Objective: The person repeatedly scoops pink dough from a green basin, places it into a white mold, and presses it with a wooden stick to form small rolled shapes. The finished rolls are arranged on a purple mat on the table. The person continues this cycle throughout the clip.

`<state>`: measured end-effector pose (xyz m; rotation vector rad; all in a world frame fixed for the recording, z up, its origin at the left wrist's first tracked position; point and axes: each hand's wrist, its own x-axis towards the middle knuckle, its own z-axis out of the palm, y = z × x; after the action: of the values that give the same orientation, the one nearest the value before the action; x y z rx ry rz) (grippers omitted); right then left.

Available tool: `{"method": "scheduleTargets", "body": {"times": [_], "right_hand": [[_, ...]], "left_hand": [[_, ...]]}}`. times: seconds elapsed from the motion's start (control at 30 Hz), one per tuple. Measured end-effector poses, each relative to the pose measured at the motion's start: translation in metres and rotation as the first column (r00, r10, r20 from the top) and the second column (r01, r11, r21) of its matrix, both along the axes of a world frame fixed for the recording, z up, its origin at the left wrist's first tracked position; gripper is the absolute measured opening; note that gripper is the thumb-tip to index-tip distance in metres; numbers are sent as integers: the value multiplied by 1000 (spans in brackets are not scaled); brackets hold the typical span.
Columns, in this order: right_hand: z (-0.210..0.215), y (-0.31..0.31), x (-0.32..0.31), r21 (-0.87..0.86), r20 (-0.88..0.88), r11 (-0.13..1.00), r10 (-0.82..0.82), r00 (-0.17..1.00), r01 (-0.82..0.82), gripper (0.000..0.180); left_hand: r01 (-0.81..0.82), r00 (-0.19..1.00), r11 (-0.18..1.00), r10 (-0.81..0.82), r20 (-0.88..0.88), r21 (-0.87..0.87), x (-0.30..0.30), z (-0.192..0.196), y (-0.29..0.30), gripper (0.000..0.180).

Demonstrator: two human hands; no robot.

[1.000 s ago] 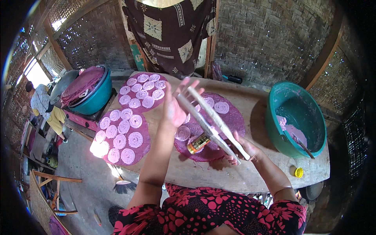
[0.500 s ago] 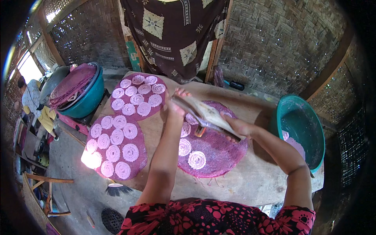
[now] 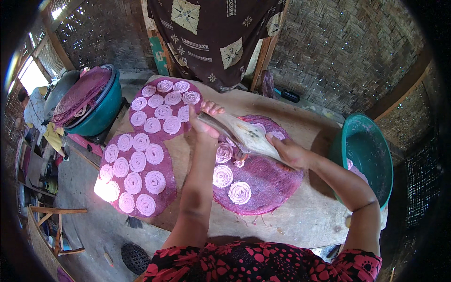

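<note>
My left hand (image 3: 206, 121) grips the upper left end of a pale wooden hand press (image 3: 248, 135), while my right hand (image 3: 287, 152) is closed round its lower right end. The press slants above a round purple mesh mat (image 3: 270, 188); its underside is mostly hidden. Pink coiled dough rounds (image 3: 240, 192) sit on the mat's left and far parts, some partly covered by the press. To the left, two more purple mats, a near one (image 3: 162, 199) and a far one (image 3: 145, 125), carry many pink coils in rows.
A green basin (image 3: 390, 164) with pink dough in it stands at the table's right end. On the left, a teal tub (image 3: 104, 113) holds stacked purple mats (image 3: 84, 96). A brown patterned curtain (image 3: 206, 28) hangs behind the wooden table (image 3: 300, 225). A person (image 3: 37, 113) stands far left.
The view has shifted slightly. Both hands stay closed on the press, which now hangs a little differently, showing more of the coils beneath it near the mat's left part.
</note>
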<state>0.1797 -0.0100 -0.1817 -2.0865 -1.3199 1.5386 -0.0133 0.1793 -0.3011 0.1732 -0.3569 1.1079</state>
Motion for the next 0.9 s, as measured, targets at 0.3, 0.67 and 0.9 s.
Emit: {"method": "scheduleTargets", "body": {"times": [0.3, 0.67, 0.9], "right_hand": [[10, -3, -7, 75, 50, 997, -38, 998, 34, 80], [7, -11, -8, 232, 150, 972, -85, 985, 49, 80], [-30, -16, -19, 208, 22, 977, -51, 998, 45, 80]], "left_hand": [[-44, 999, 999, 44, -4, -22, -6, 20, -2, 36], [28, 1000, 1000, -28, 13, -9, 5, 19, 6, 39], [79, 996, 996, -77, -37, 31, -26, 1, 4, 40]]}}
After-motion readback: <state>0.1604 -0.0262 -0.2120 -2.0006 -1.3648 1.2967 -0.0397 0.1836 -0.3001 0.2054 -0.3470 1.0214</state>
